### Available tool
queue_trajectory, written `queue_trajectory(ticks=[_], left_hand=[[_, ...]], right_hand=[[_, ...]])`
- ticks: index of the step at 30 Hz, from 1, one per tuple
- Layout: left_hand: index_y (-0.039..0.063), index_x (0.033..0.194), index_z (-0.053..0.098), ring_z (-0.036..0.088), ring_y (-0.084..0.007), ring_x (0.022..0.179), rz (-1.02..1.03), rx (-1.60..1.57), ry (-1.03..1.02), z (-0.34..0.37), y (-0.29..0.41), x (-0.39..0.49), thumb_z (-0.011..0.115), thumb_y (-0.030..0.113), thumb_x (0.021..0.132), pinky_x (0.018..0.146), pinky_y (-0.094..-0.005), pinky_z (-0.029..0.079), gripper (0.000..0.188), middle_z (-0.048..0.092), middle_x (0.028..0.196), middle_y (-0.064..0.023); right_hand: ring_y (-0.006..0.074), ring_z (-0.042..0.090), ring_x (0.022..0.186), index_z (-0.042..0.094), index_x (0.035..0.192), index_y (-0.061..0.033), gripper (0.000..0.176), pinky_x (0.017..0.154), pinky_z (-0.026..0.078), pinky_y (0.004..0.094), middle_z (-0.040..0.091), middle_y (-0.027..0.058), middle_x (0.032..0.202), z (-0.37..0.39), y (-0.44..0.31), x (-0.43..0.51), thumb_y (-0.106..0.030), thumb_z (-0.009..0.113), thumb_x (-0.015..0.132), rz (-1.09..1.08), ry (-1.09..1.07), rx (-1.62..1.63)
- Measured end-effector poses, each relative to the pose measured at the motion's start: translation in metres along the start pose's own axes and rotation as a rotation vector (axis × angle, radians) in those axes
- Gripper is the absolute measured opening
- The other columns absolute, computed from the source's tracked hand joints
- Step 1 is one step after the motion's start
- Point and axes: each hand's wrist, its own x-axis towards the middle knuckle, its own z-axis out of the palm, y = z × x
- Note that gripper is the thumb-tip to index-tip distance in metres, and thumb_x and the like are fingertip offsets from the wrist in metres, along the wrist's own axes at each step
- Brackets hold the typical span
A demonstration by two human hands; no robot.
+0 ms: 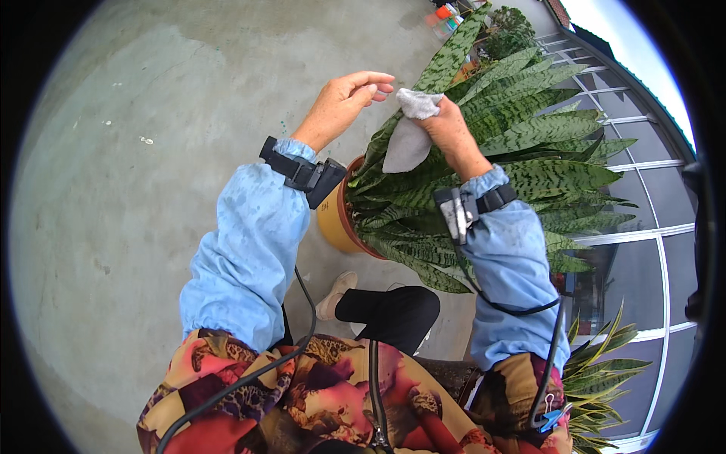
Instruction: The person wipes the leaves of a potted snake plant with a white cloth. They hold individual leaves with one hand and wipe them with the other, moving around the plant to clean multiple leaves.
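Observation:
My right hand (448,127) is closed on a light grey cloth (409,144), part of which is bunched over a broad snake plant leaf (454,54); another part hangs down from the hand. Just left of the cloth, my left hand (351,102) is in the air with nothing in it, its fingers loosely bent and a little apart. The large snake plant (539,127) has many dark-banded green leaves and grows in a yellow plastic pot (334,221) with a reddish-brown rim, below my hands in the view.
Another snake plant with yellow-edged leaves (607,369) stands at the lower right. A glazed wall with white frames (661,230) runs along the right. A leafy plant (507,31) and colourful items (445,20) are at the top. Concrete floor (125,198) extends on the left. Black cables hang by both arms.

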Motion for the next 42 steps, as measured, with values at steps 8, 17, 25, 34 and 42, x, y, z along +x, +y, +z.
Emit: queue_trajectory(ticks=[8,17,25,34,42], left_hand=[[0.007,0.133,0.053,0.057,-0.0178,0.114,0.026,0.091,-0.075,-0.003,-0.006,-0.003,0.04,0.01,0.097,0.097,-0.031,0.045,0.038,0.061,0.124,-0.0093],[0.009,0.135,0.051,0.057,-0.0186,0.117,0.008,0.134,-0.061,0.0,-0.007,-0.005,0.048,0.014,0.097,0.098,-0.0293,0.045,0.038,0.062,0.123,-0.0094],[0.001,0.096,0.061,0.047,-0.0072,0.068,-0.06,0.376,0.016,0.016,-0.008,-0.011,0.06,0.017,0.092,0.063,-0.0276,0.043,0.017,0.056,0.073,0.0019],[0.002,0.089,0.061,0.037,-0.0042,0.064,0.062,0.228,-0.013,0.018,-0.019,-0.002,0.062,0.015,0.091,0.055,-0.0251,0.034,0.013,0.046,0.067,0.0047],[0.002,0.108,0.064,0.06,-0.0128,0.075,0.023,0.256,0.021,0.01,-0.017,0.003,0.068,0.018,0.086,0.067,-0.0305,0.049,0.028,0.066,0.083,-0.0065]], right_hand=[[0.0137,0.062,0.083,0.062,0.103,0.0002,0.029,0.075,0.05,0.0285,0.067,0.0068,0.096,0.037,-0.01,0.008,-0.008,0.073,0.077,-0.157,0.469,0.365],[0.0158,0.062,0.085,0.06,0.103,-0.0027,0.031,0.076,0.049,0.0308,0.068,0.009,0.095,0.106,0.056,-0.016,-0.021,0.073,0.082,-0.144,0.643,0.185],[0.031,0.066,0.09,0.056,0.103,-0.0026,0.023,0.078,0.049,0.0355,0.067,0.0142,0.097,0.15,0.105,-0.016,-0.006,0.065,0.081,-0.027,0.654,0.105],[0.0439,0.053,0.102,0.051,0.106,0.0009,0.03,0.082,0.044,0.0475,0.057,0.0199,0.104,0.191,0.154,-0.026,0.0,0.061,0.078,0.197,0.657,-0.26],[0.024,0.062,0.091,0.059,0.108,0.0018,0.026,0.082,0.048,0.0336,0.067,0.0145,0.101,0.172,0.126,-0.053,-0.01,0.065,0.085,0.1,0.693,0.383]])
